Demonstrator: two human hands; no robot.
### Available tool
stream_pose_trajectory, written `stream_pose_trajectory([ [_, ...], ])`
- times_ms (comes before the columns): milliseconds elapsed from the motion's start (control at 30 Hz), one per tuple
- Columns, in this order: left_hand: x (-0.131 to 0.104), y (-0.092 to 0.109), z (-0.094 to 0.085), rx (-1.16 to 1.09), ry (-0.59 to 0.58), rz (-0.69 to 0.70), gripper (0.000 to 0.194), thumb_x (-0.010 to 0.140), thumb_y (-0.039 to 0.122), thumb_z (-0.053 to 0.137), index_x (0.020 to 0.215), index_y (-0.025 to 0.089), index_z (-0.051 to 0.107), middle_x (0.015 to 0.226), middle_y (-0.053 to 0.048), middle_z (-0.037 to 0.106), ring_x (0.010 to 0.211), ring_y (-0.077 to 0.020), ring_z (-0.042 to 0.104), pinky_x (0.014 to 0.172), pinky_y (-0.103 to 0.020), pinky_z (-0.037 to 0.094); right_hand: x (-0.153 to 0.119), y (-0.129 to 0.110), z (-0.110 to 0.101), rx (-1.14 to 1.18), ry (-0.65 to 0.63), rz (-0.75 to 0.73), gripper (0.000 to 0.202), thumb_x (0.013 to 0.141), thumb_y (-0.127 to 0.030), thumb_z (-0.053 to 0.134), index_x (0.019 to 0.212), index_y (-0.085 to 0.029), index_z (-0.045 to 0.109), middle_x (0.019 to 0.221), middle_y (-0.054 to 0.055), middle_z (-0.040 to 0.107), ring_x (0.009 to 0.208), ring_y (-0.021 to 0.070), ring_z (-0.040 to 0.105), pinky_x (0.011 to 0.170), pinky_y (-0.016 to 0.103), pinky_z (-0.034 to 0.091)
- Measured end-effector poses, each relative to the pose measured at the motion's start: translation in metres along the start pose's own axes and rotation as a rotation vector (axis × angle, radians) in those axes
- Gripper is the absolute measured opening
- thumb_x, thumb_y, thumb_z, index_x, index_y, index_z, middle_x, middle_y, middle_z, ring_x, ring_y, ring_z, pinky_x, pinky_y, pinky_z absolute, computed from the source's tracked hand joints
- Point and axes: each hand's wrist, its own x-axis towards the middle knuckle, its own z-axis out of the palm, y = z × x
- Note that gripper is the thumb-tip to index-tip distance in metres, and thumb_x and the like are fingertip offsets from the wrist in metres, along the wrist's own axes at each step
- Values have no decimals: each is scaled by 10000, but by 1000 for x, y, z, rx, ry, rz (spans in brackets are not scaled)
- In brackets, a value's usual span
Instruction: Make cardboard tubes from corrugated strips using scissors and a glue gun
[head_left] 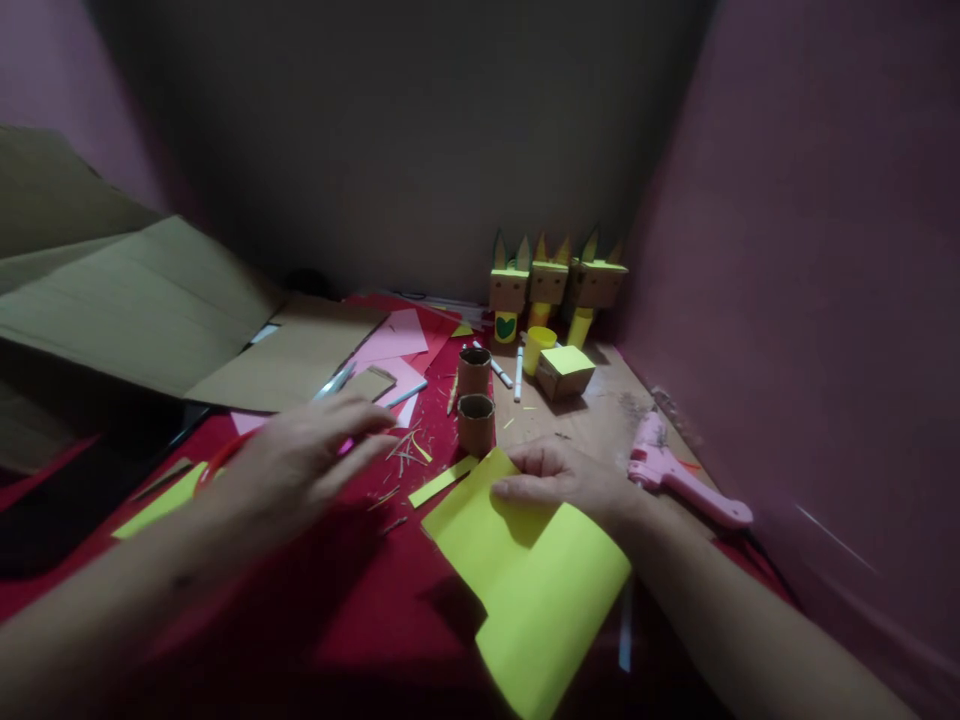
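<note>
Yellow paper [555, 590] with a notch cut out of one edge curls downward in front of me. My right hand [544, 475] pinches its upper edge between thumb and fingers. Over to the left, my left hand [315, 450] hovers with its fingers stretched out, holding nothing that I can see. Scissors [217, 462] with a red handle lie beneath that hand, partly hidden by it. Two brown cardboard tubes [476, 425] stand just beyond the yellow paper. A narrow yellow strip [442, 484] rests by the paper's left corner.
Cardboard sheets [135, 300] rise at the left. Three box-headed cardboard figures [551, 285] stand at the back. A small box [566, 373] with a yellow top and a yellow roll [538, 350] are nearer. A pink glue gun [686, 480] lies right, beside the wall. Paper scraps litter the red cloth [322, 590].
</note>
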Motion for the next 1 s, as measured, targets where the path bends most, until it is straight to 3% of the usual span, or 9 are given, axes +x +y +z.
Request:
stream_pose_trajectory([
  [133, 15, 54, 24, -171, -66, 171, 179, 912, 265, 478, 874, 174, 628, 816, -32, 642, 691, -134, 567, 596, -235, 415, 1, 3, 1, -23, -15, -26, 209, 758, -333, 678, 779, -135, 617, 667, -9, 624, 565, 81, 572, 526, 192, 429],
  [300, 30, 58, 37, -76, 52, 244, 235, 901, 182, 400, 710, 157, 535, 640, -3, 519, 556, -111, 454, 533, -246, 351, -1, 2, 0, -20, -19, -48, 235, 745, -354, 693, 755, -138, 600, 661, -10, 613, 552, 82, 560, 530, 203, 437],
  [433, 31, 44, 26, -120, 149, 28, 341, 900, 262, 405, 565, 196, 412, 526, 43, 359, 478, -101, 344, 486, -253, 302, -2, -1, -3, -79, 14, -76, 222, 785, -333, 653, 699, -141, 582, 602, -22, 575, 500, 68, 521, 479, 188, 407],
  [533, 25, 42, 18, -400, -10, -140, 377, 900, 363, 442, 567, 191, 477, 506, 41, 420, 453, -95, 386, 442, -227, 324, -1, -1, -2, 2, 42, -144, 210, 780, -336, 663, 733, -141, 603, 610, -21, 586, 512, 72, 537, 481, 187, 410],
  [600, 20, 46, 18, -611, -156, -191, 221, 841, 369, 549, 725, 188, 599, 620, 18, 566, 536, -115, 511, 480, -220, 407, -1, -1, -1, 90, 60, -196, 217, 786, -349, 665, 831, -139, 633, 663, -9, 620, 558, 85, 574, 520, 200, 437],
  [667, 16, 50, 21, -728, -209, -215, 154, 800, 340, 613, 808, 189, 642, 703, 1, 627, 614, -139, 574, 527, -232, 460, 0, -1, 0, 152, 78, -247, 242, 795, -347, 668, 922, -142, 646, 712, 2, 647, 601, 100, 606, 578, 226, 471],
  [767, 13, 56, 24, -661, 39, -189, 173, 819, 311, 609, 709, 187, 658, 660, 7, 610, 608, -134, 559, 545, -239, 465, 0, 0, 1, 220, 90, -297, 308, 748, -294, 731, 1014, -165, 645, 810, 10, 680, 660, 115, 639, 666, 269, 505],
  [900, 12, 65, 14, -592, 431, -144, 57, 808, 254, 646, 784, 241, 696, 845, 33, 675, 802, -140, 606, 713, -259, 500, 3, 6, 1, 237, 21, -159, 333, 627, -200, 801, 935, -152, 683, 814, 10, 695, 705, 124, 657, 678, 253, 519],
  [1000, 13, 70, -1, -650, 520, -271, 43, 792, 269, 664, 802, 258, 704, 815, 60, 700, 789, -149, 639, 681, -265, 523, 4, 10, 1, 221, -58, -56, 246, 660, -235, 770, 869, -133, 691, 734, 8, 695, 636, 107, 652, 625, 224, 525],
])
